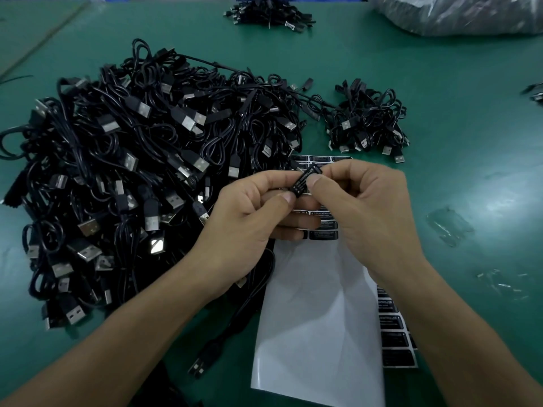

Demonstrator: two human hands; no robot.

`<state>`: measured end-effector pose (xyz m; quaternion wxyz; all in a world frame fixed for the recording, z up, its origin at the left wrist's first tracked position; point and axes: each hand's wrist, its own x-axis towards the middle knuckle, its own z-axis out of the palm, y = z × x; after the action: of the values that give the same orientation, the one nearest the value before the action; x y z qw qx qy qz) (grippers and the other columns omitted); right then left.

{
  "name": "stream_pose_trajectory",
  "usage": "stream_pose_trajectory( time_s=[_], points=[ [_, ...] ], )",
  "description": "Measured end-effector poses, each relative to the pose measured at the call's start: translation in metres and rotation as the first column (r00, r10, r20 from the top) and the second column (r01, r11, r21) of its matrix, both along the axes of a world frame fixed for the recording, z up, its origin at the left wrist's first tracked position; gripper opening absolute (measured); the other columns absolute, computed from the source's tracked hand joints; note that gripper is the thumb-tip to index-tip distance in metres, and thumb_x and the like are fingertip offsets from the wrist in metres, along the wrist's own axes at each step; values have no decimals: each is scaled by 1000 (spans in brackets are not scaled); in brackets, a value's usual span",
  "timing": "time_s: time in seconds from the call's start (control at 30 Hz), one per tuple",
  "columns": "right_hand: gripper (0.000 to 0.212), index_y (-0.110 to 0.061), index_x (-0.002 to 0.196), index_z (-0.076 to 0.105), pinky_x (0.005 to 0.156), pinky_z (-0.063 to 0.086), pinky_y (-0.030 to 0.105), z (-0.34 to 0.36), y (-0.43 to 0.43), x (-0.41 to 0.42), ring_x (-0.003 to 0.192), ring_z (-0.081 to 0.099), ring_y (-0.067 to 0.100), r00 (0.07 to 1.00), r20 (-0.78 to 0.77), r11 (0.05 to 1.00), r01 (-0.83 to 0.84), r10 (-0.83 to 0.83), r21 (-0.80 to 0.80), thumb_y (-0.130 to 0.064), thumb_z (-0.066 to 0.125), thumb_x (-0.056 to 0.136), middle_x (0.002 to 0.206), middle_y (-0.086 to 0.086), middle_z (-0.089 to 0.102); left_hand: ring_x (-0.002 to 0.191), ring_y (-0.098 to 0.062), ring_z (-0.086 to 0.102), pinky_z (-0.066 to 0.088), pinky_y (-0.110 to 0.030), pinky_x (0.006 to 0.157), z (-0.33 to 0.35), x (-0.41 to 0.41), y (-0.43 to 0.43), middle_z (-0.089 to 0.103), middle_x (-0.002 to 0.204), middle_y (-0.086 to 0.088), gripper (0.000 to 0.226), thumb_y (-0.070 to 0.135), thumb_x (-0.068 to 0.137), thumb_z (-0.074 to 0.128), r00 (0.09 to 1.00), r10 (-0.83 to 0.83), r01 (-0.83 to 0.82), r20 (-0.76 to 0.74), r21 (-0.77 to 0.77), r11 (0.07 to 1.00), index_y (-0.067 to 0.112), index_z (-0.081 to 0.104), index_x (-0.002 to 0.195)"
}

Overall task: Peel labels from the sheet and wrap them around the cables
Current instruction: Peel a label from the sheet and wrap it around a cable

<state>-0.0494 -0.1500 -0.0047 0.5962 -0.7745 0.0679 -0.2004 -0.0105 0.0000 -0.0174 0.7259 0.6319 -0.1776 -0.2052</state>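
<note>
Your left hand (pixel 249 212) and right hand (pixel 364 207) both pinch one black label (pixel 305 180), thumbs on top — over the far end of the label sheet (pixel 320 318). From your left hand the cable (pixel 235 327) trails along the sheet's left edge. Big cable pile (pixel 132 171) left of the sheet, smaller bundle (pixel 367 121) beyond it.

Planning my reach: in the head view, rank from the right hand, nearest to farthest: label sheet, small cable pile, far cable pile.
1. Label sheet, directly under the right hand.
2. Small cable pile, just beyond the hand.
3. Far cable pile, at the view's top edge, to the left.
</note>
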Motion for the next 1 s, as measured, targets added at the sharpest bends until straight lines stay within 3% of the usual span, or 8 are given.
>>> stream_pose_trajectory(
  time_s=[0.2, 0.47, 0.63, 0.8, 1.0],
  points=[
    [13, -24, 67, 71, 56, 55, 31, 0, 1, 0, 58, 66, 20, 1000, 1, 999, 31, -31, -36, -26, 69, 79, 63, -1, 71, 85, -24, 76, 60, -24, 68, 1, -1, 0, 78, 92, -3, 28, 1, 103, 45, 1000, -1, 1, 0, 1, 1000, 9, 63, 123],
    [13, -24, 68, 71, 54, 54, 24, 1, -1, 0, 57, 65, 12, 999, 5, 998, 37, -36, -41, -22, 71, 81, 63, -3, 72, 85, -23, 76, 59, -23, 66, 2, -1, 0, 78, 91, -1, 28, 1, 103, 45, 1000, -9, 9, 10, 2, 1000, 8, 63, 123],
    [10, -20, 70, 73, 59, 58, 43, -1, 0, -1, 66, 69, 32, 997, 6, 996, 73, -73, -47, -25, 72, 79, 65, 5, 72, 84, -21, 76, 58, -22, 65, 1, -1, 0, 78, 92, -1, 29, 0, 103, 44, 1000, -19, 19, 23, -3, 1000, 11, 64, 121],
    [9, -19, 72, 74, 62, 60, 48, 1, 0, -2, 67, 70, 32, 997, 2, 995, 83, -83, -47, -26, 72, 78, 66, 5, 73, 83, -19, 76, 58, -21, 65, 0, -2, 0, 78, 95, -3, 28, 1, 103, 45, 999, -20, 20, 32, -14, 1000, 13, 64, 119],
    [11, -21, 69, 73, 60, 59, 45, 1, 0, -2, 64, 70, 28, 996, 11, 994, 86, -86, -69, -21, 77, 80, 65, 2, 73, 83, -20, 76, 58, -22, 64, -1, -2, 0, 78, 96, -4, 27, 0, 102, 46, 999, -25, 26, 47, -27, 999, 11, 64, 120]
  ],
)
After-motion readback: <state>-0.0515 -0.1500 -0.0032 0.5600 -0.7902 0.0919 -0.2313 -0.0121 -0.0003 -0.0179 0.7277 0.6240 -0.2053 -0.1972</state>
